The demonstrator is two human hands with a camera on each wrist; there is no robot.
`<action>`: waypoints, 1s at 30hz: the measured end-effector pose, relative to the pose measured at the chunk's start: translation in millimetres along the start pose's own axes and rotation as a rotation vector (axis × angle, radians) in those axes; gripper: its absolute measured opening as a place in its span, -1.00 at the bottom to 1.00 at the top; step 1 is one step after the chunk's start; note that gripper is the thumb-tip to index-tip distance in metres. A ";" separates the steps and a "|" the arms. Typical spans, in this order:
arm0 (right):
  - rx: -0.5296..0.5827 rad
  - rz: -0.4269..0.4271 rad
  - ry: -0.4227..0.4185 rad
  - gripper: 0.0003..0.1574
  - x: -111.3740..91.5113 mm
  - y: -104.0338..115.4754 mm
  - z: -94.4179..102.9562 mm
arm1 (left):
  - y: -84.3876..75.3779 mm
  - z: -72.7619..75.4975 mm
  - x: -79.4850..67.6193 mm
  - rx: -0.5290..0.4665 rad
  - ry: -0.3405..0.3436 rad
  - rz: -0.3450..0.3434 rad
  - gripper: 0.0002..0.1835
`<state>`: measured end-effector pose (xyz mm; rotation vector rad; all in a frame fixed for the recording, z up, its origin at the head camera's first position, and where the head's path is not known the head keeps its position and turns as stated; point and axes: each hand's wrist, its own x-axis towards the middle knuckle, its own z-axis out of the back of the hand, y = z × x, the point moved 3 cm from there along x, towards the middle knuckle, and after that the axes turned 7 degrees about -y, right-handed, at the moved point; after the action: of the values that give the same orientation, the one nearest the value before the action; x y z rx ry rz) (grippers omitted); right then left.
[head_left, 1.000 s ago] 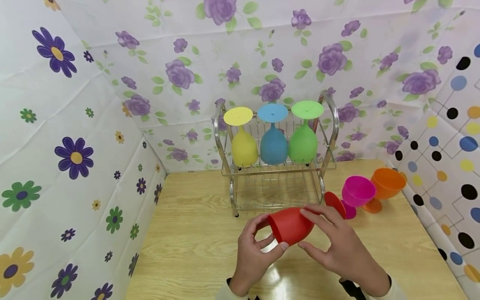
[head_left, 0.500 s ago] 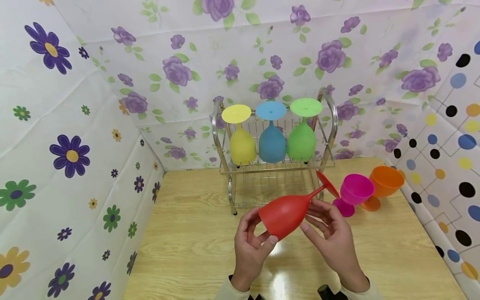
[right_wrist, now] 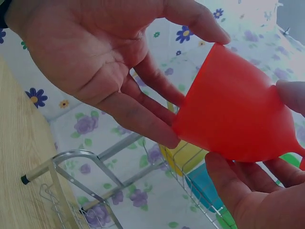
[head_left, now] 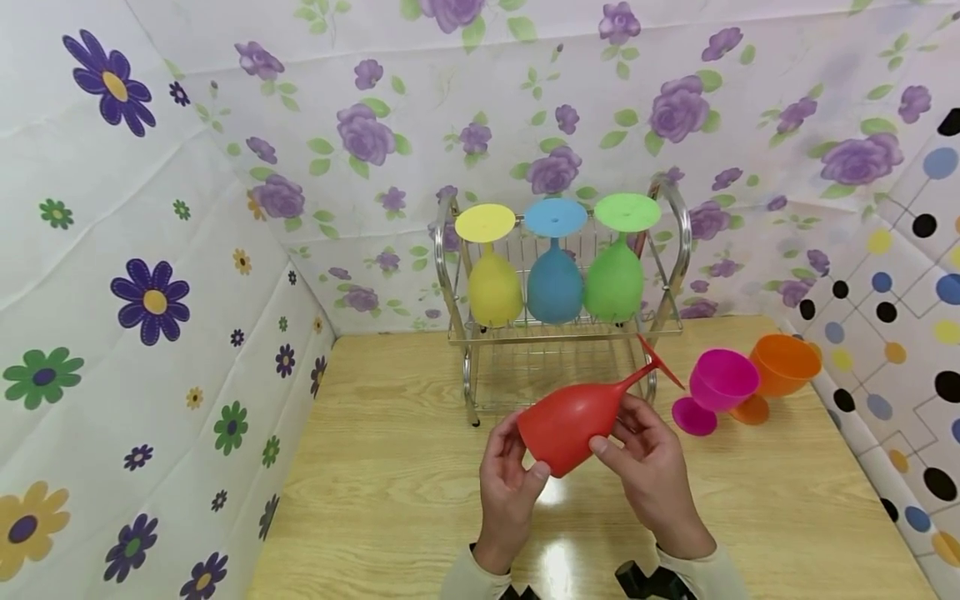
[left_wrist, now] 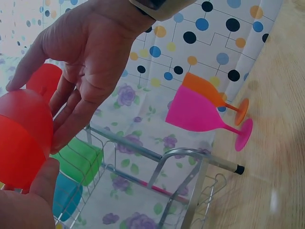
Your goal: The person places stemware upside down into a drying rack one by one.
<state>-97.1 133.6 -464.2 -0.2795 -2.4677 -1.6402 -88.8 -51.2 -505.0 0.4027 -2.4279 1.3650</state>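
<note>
A red plastic wine glass (head_left: 573, 425) is held tilted above the table, its rim toward the lower left and its foot toward the upper right. My left hand (head_left: 508, 487) pinches the rim between thumb and fingers. On the other side my right hand (head_left: 654, 483) grips the bowl near the stem, thumb on the near face. The right wrist view shows the red bowl (right_wrist: 233, 105) between the fingers of both hands. In the left wrist view, the right hand (left_wrist: 93, 52) reaches over the red glass.
A chrome dish rack (head_left: 562, 340) stands behind, carrying upside-down yellow (head_left: 495, 287), blue (head_left: 555, 287) and green (head_left: 615, 283) glasses on its upper tier. Upright magenta (head_left: 723, 381) and orange (head_left: 785, 367) glasses stand on the wooden table (head_left: 375, 475) at right. Patterned cloth walls surround it.
The red glass has turned so that its stem and foot show, and it has lifted slightly. My right hand has shifted left and its thumb now lies on the bowl.
</note>
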 end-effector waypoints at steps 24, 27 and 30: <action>-0.196 0.121 0.071 -0.17 10.3 4.3 -0.8 | -9.6 61.1 21.6 0.342 -0.158 0.090 -0.41; -0.234 0.116 0.062 -0.17 11.3 5.1 -2.8 | -9.1 68.2 24.4 0.383 -0.177 0.097 -0.42; -0.277 0.114 0.055 -0.19 12.4 5.8 -4.6 | -7.9 74.1 26.9 0.418 -0.193 0.085 -0.42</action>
<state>-107.5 132.3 -454.3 -0.3962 -2.1402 -1.9108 -120.6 -121.2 -524.0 0.5590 -2.3163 1.9608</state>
